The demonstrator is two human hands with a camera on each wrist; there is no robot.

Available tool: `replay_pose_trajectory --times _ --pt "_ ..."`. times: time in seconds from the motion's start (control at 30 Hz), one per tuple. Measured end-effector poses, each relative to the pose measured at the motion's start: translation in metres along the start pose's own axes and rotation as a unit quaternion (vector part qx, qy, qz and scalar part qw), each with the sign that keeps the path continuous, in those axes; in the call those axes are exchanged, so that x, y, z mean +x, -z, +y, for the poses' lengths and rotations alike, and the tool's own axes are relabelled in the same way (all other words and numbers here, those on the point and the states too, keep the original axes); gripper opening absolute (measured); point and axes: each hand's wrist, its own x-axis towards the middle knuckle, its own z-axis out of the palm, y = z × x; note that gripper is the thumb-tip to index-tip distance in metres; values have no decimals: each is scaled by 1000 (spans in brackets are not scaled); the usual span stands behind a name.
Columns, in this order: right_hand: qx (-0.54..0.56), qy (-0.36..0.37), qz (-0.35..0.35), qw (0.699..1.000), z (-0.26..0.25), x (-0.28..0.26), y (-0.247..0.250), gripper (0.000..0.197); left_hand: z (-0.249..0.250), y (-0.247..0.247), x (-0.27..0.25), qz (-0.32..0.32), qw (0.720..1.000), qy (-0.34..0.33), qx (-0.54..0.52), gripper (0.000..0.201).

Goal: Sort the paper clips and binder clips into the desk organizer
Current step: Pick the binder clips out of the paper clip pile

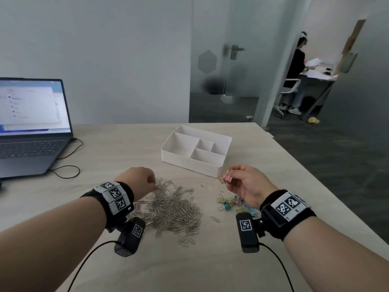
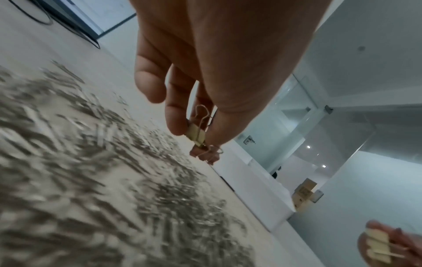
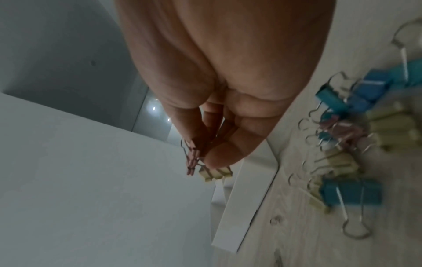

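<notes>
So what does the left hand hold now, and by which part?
The left hand pinches a yellow binder clip by its body, between thumb and fingertip; a pink binder clip hangs below it. The right hand holds other clips.

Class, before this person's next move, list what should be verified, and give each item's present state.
1. Right hand holds the pink and yellow clips firmly: ok.
2. Left hand pinches a yellow binder clip: ok.
3. Organizer compartments in view have room: ok, they look empty.
4. Paper clip pile lies apart from the binder clip heap: ok.
5. No strays: not ok, a loose paper clip lies between them.
6. Which compartment takes which kind: cannot tell.
</notes>
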Motion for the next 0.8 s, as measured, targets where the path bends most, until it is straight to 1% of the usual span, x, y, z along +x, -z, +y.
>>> replay_pose_trajectory --times 0.1,0.17,0.23,0.3,0.37,0.47,0.57,0.7,0.73,0.8 --pt "16 -10 26 999 -3 -3 21 15 29 -1 3 3 997 -26 -67 17" --pt "13 -18 44 999 -3 -5 36 17 53 -5 3 -10 993 -45 -104 19" --pt "0 -19 62 998 -1 -6 48 19 79 -11 0 -24 991 -66 -117 20" --pt "-46 -9 82 995 1 -8 59 16 105 -18 -5 -46 986 -89 -132 22" --pt "-118 2 95 988 3 -8 69 11 127 -27 -9 -76 982 -108 -137 22" --pt "-227 11 110 968 8 -5 81 9 152 -43 -12 -111 976 -132 -135 21" --pt "-284 18 106 953 14 -3 86 11 167 -55 -14 -129 973 -139 -128 19" --pt "-283 24 89 955 20 -6 83 8 170 -65 -16 -140 967 -129 -167 17" --pt "-301 31 90 949 21 -7 83 6 168 -65 -17 -142 964 -125 -185 19" --pt "-361 51 99 926 21 -10 82 5 161 -62 -18 -142 957 -122 -220 20"
